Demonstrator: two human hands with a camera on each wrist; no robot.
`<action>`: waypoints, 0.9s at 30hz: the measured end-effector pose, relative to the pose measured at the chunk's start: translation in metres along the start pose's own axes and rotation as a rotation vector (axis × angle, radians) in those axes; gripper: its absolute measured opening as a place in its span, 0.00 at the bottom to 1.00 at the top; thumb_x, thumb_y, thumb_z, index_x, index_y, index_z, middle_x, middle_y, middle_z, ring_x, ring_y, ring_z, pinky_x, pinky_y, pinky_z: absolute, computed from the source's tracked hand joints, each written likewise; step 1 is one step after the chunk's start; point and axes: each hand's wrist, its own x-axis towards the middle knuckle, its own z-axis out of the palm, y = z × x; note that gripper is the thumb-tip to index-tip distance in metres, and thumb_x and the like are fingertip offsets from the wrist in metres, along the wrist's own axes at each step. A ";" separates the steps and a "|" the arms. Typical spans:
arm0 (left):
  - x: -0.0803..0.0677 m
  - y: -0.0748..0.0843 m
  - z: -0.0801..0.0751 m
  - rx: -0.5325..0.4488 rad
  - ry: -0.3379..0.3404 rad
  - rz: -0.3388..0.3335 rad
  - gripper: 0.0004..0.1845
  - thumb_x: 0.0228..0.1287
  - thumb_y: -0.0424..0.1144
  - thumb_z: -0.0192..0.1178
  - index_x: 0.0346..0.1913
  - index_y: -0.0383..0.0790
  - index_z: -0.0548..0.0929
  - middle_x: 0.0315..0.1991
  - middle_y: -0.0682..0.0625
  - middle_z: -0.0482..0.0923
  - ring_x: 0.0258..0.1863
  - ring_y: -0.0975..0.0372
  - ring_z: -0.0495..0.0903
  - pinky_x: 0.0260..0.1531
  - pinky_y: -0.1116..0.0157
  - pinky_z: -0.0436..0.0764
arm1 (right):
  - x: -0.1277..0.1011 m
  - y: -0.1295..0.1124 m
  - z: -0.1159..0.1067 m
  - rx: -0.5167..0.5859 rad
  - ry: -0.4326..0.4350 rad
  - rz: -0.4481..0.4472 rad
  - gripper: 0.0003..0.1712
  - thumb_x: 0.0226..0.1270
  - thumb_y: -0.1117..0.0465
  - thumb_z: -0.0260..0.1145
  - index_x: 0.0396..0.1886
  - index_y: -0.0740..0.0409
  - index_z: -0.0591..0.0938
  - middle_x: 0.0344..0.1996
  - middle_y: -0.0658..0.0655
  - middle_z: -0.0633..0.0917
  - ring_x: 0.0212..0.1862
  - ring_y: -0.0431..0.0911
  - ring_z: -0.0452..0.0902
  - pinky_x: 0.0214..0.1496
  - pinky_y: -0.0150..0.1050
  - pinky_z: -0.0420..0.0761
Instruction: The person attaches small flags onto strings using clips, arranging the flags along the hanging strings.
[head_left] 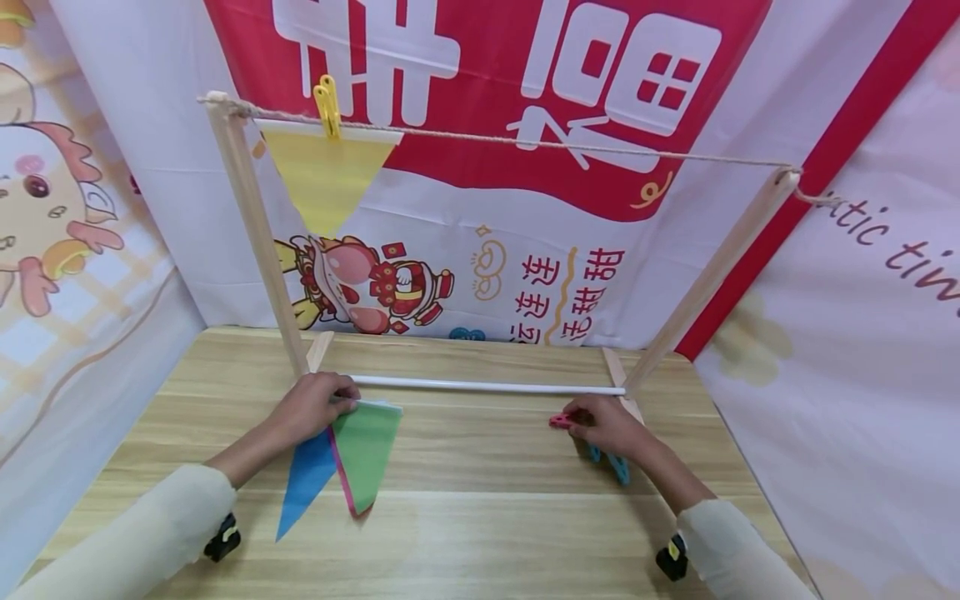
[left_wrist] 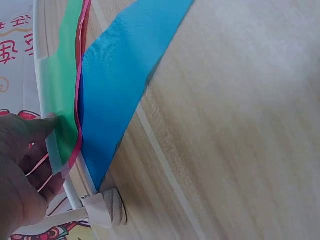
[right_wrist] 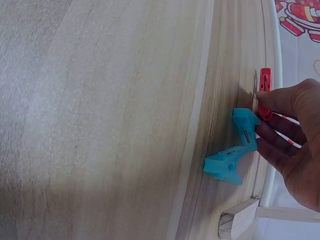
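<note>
My left hand pinches the white top edge of a green pennant, thumb in front and fingers behind. A pink-red pennant lies directly under the green one, mostly hidden by it. Beside them a blue pennant rests on the table; whether the fingers also hold it I cannot tell. Over on the right, my right hand grips a red clothespin between thumb and fingers. Two teal clothespins lie on the table just below that hand, close to its fingertips.
A twine line runs between two wooden posts. From its left part hangs a yellow pennant under a yellow clothespin. A white rod joins the posts low down. Printed cloth backs the wooden table.
</note>
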 end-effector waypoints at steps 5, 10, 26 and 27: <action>-0.002 0.001 -0.003 -0.003 -0.006 -0.021 0.04 0.79 0.32 0.71 0.47 0.43 0.94 0.43 0.50 0.93 0.43 0.57 0.85 0.58 0.43 0.90 | 0.003 -0.006 0.000 0.006 -0.027 0.093 0.11 0.75 0.63 0.77 0.53 0.60 0.92 0.47 0.55 0.94 0.51 0.47 0.89 0.60 0.54 0.91; -0.004 0.002 -0.004 -0.014 0.007 -0.005 0.05 0.78 0.31 0.70 0.48 0.42 0.94 0.44 0.48 0.94 0.45 0.57 0.88 0.59 0.42 0.91 | 0.005 -0.008 -0.002 0.018 0.000 0.135 0.13 0.76 0.61 0.77 0.56 0.59 0.93 0.46 0.54 0.94 0.50 0.45 0.88 0.57 0.47 0.91; -0.008 0.007 -0.015 -0.218 0.072 -0.075 0.07 0.79 0.38 0.73 0.52 0.40 0.96 0.49 0.46 0.96 0.52 0.52 0.92 0.55 0.50 0.93 | 0.006 -0.012 -0.010 0.392 0.085 0.271 0.21 0.77 0.57 0.79 0.63 0.62 0.90 0.53 0.64 0.94 0.49 0.45 0.87 0.47 0.31 0.86; -0.009 0.008 -0.016 -0.234 0.079 -0.096 0.07 0.78 0.38 0.74 0.52 0.41 0.96 0.48 0.47 0.96 0.51 0.53 0.91 0.54 0.54 0.93 | 0.006 -0.013 -0.011 0.416 0.088 0.280 0.22 0.77 0.58 0.80 0.64 0.63 0.89 0.54 0.65 0.94 0.49 0.44 0.87 0.47 0.30 0.86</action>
